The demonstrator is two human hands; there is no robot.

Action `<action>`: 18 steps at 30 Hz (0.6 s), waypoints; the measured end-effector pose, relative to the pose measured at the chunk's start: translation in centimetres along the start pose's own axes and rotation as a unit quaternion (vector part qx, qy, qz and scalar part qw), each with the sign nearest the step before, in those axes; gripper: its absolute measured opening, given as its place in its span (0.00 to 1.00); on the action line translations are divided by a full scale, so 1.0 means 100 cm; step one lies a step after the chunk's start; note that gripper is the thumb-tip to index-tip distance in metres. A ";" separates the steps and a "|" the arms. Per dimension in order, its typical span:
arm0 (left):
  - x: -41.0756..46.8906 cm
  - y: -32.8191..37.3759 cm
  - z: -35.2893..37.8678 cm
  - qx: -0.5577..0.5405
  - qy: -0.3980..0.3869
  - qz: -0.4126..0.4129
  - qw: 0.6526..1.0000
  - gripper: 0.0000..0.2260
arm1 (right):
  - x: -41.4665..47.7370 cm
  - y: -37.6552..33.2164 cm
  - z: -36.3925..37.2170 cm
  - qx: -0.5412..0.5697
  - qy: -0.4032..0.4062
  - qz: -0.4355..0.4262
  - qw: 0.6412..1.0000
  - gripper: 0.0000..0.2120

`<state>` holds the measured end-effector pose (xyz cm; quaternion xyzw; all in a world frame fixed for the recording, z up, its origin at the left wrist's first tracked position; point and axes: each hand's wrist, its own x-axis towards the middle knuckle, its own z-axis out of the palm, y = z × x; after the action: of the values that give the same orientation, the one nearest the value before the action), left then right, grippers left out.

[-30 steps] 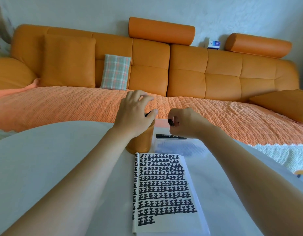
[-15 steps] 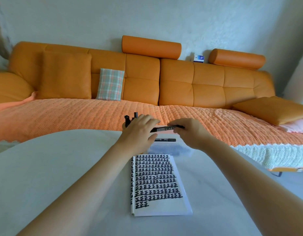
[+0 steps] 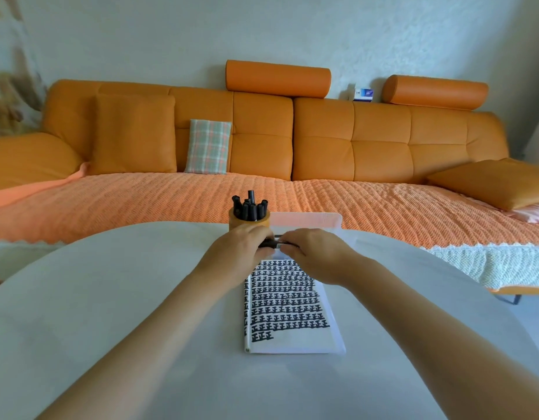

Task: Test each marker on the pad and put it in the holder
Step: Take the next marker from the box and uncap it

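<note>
Marker point(image 3: 274, 244), black and slim, is lying crosswise between both hands, just above the far end of the pad point(image 3: 287, 310), toward the far edge of the table point(image 3: 110, 298). The left hand point(image 3: 241, 253) is curling its fingers round one end and the right hand point(image 3: 312, 257) is pinching the other; how the fingertips are sitting is hidden behind the knuckles. It is looking light, stiff and smooth-sided, so a firm pinch on the barrel, with the other hand on the cap, is probably going to suit it best. Just beyond the left hand the holder point(image 3: 248, 223) is standing upright, carrying a bunch of capped markers point(image 3: 250, 207). Beside it a clear pouch point(image 3: 307, 224) is lying flat; its contents are not showing.
</note>
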<state>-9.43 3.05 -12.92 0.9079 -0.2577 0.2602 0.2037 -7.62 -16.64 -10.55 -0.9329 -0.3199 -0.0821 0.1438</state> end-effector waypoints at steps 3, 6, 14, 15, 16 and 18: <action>-0.024 -0.003 -0.001 -0.010 -0.026 -0.020 0.999 0.07 | -0.003 -0.005 0.013 -0.027 -0.026 -0.020 0.999 0.17; -0.040 -0.003 0.000 -0.011 -0.061 -0.061 0.996 0.09 | -0.008 -0.011 0.029 -0.023 -0.012 -0.040 0.999 0.15; -0.056 0.002 0.000 -0.144 -0.130 -0.173 0.966 0.13 | -0.026 -0.015 0.044 -0.084 0.114 -0.143 0.979 0.12; -0.057 0.002 -0.002 -0.139 -0.134 -0.158 0.968 0.11 | -0.029 -0.018 0.044 -0.077 0.086 -0.115 0.987 0.13; -0.058 0.002 -0.002 -0.121 -0.137 -0.138 0.974 0.07 | -0.031 -0.020 0.044 -0.054 0.040 -0.076 0.995 0.13; -0.061 -0.003 0.000 -0.057 -0.125 -0.075 0.988 0.07 | -0.031 -0.022 0.044 0.052 -0.048 0.003 0.997 0.15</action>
<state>-13.77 5.47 -16.52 0.9369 -0.2265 0.1138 0.2409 -11.17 -15.39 -14.98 -0.9281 -0.3271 -0.0196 0.1770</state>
